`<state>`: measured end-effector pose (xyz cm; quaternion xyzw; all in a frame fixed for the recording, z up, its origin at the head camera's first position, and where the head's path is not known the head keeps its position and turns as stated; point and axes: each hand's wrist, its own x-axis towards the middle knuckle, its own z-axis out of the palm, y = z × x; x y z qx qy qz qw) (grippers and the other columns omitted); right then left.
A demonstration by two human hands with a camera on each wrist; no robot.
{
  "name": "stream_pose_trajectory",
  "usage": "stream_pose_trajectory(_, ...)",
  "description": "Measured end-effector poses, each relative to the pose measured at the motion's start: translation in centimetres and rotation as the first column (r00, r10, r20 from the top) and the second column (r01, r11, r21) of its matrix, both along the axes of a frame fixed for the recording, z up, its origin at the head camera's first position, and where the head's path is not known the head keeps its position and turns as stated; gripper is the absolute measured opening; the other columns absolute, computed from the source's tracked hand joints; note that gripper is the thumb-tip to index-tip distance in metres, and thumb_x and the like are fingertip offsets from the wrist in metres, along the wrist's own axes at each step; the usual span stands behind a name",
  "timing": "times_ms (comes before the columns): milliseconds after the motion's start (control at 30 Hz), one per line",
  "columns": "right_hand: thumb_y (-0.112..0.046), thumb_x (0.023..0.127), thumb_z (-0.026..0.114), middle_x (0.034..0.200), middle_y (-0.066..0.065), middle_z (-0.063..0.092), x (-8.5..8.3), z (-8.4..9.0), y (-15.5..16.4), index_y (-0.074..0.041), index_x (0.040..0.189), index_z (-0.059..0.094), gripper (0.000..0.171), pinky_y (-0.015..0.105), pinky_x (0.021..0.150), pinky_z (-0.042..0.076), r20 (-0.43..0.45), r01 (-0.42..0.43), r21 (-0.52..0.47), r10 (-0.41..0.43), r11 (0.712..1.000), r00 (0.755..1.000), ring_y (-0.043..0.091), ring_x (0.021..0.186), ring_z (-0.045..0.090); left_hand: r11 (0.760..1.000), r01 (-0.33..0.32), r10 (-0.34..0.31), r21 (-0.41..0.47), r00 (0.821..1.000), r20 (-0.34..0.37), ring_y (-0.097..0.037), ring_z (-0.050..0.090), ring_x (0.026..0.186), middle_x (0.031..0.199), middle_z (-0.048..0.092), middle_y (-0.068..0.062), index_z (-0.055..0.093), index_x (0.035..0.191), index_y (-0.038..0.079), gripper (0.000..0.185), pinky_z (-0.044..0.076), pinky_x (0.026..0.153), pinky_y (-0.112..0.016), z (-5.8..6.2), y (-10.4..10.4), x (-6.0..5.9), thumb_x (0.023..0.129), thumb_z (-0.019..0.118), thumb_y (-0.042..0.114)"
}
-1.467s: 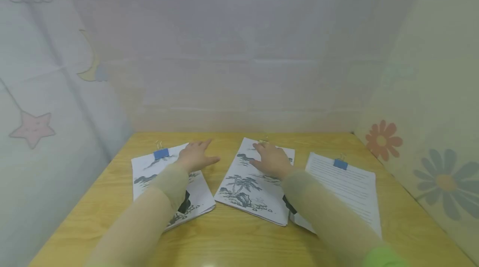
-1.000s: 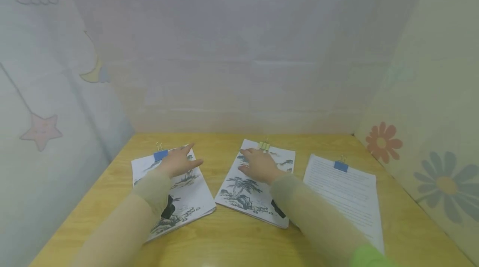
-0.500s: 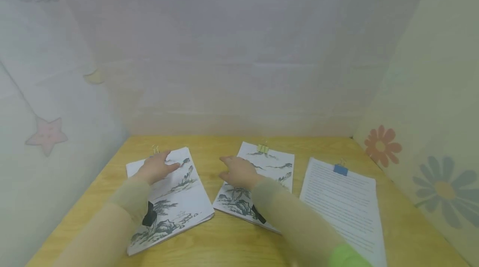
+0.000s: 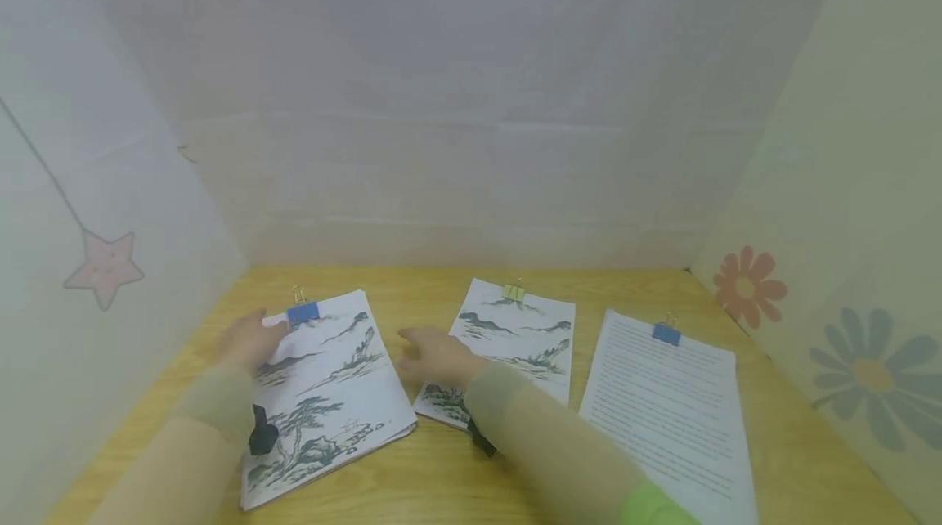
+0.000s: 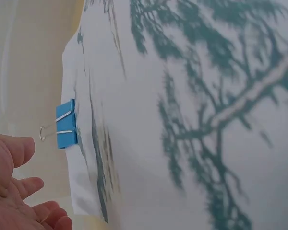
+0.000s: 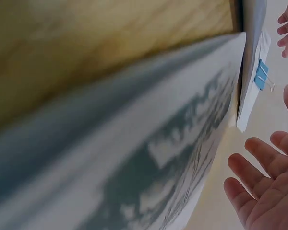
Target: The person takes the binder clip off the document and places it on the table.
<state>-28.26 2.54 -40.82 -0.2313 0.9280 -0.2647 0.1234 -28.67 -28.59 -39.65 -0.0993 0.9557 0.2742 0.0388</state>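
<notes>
My left hand is at the left edge of a paper stack printed with an ink landscape. A blue binder clip grips that stack's top edge, just right of my fingers. In the left wrist view the fingers are loosely bent and hold nothing, apart from the clip. My right hand hovers by the left edge of a second landscape stack, which bears a yellow binder clip. Its fingers are spread with nothing in them. The forearm hides part of this stack.
At the right lies a third stack of text pages under another blue binder clip. All three stacks rest on a wooden table. A pale cloth wall rises behind the table, with patterned side walls left and right.
Both hands have swept left. The left one went from over the left stack to its left edge. The right one left the yellow clip, which is now uncovered. The stacks have hardly shifted.
</notes>
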Motion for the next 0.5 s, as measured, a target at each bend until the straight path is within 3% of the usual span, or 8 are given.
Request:
stream_pose_trajectory(133,-0.042,0.093,0.060,0.146,-0.005,0.045,0.5,-0.3,-0.8,-0.025,0.148,0.038,0.061,0.042,0.110,0.034,0.002,-0.045,0.065,0.045,0.997,0.999,0.021,0.134,0.041,0.997,-0.052,0.053,-0.054,0.999,0.014,-0.062,0.009,0.130,0.141,0.012,-0.046,0.011,0.144,-0.017,0.073,0.009,0.107,-0.068,-0.8,-0.9,0.3,0.099,0.039,0.033)
stream_pose_trajectory(233,-0.044,0.094,0.059,0.148,-0.008,0.042,0.7,-0.5,-1.2,-0.025,0.149,0.038,0.062,0.038,0.112,0.030,-0.031,-0.101,0.145,0.107,0.984,0.994,0.017,0.137,0.037,0.992,-0.124,0.122,0.028,0.990,0.065,-0.062,0.003,0.132,0.144,0.006,-0.045,-0.001,0.146,-0.014,0.077,0.006,0.109,-0.067,-1.1,-1.3,0.5,0.099,0.040,0.032)
stream_pose_trajectory(333,-0.046,0.093,0.060,0.148,-0.011,0.042,0.9,-0.7,-1.3,-0.027,0.148,0.038,0.062,0.036,0.113,0.028,-0.042,-0.128,0.194,0.138,0.973,0.989,0.015,0.138,0.035,0.972,-0.185,0.169,0.144,0.979,0.116,-0.063,-0.004,0.132,0.146,-0.001,-0.042,-0.014,0.146,-0.009,0.083,0.003,0.109,-0.067,-1.3,-1.6,0.7,0.099,0.038,0.036)
stream_pose_trajectory(500,-0.054,0.089,0.060,0.149,-0.015,0.038,1.1,-1.3,-1.6,-0.038,0.146,0.039,0.063,0.045,0.114,0.025,-0.008,-0.104,0.246,0.110,0.964,0.994,0.020,0.141,0.030,0.952,-0.212,0.188,0.222,0.974,0.123,-0.061,-0.008,0.132,0.149,-0.006,-0.038,-0.022,0.144,-0.006,0.083,0.000,0.110,-0.065,-1.4,-2.1,0.6,0.100,0.033,0.039)
